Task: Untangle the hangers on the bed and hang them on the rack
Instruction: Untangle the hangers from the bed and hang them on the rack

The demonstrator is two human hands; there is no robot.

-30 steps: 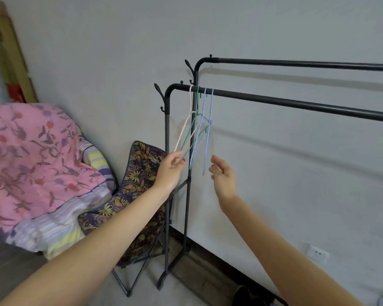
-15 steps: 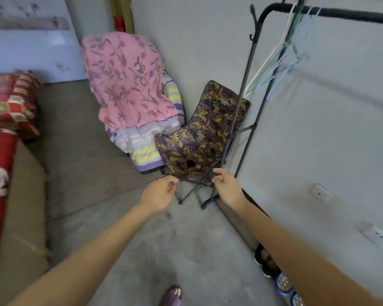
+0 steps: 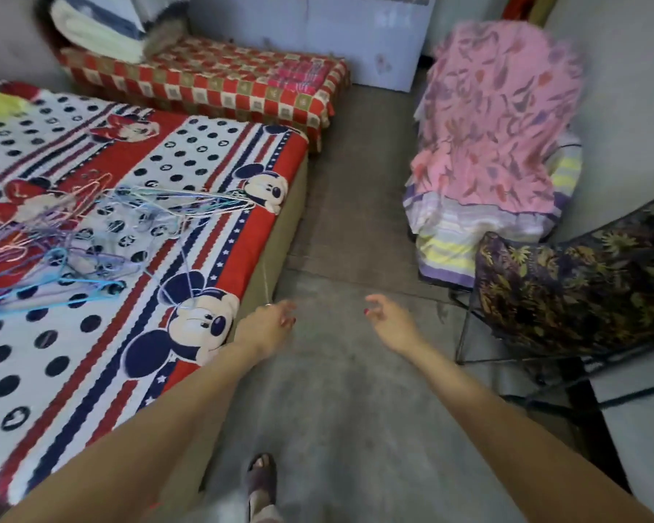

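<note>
Hangers [image 3: 91, 235] lie in a tangled heap of thin pink, purple, blue and white wire on the left part of the bed [image 3: 72, 371], on its red, white and blue cartoon-mouse cover; one long loop trails right and nearer from the heap toward the bed's edge. Farther back stands a second bed [image 3: 212, 84] in a red checked cover, with folded bedding at its far left end. Next, over the grey floor [image 3: 337, 428] just off the near bed's right edge, the left hand [image 3: 270, 326] hangs with fingers loosely curled, holding nothing. A sandalled foot [image 3: 261, 481] shows on the floor below it. To its right, apart from it, the right hand [image 3: 389, 326] is held out with fingers relaxed and slightly spread, also empty. Farther right a pink floral cloth [image 3: 499, 118] drapes over striped bedding, and a dark leaf-patterned chair [image 3: 574, 292] stands at the right edge.
</note>
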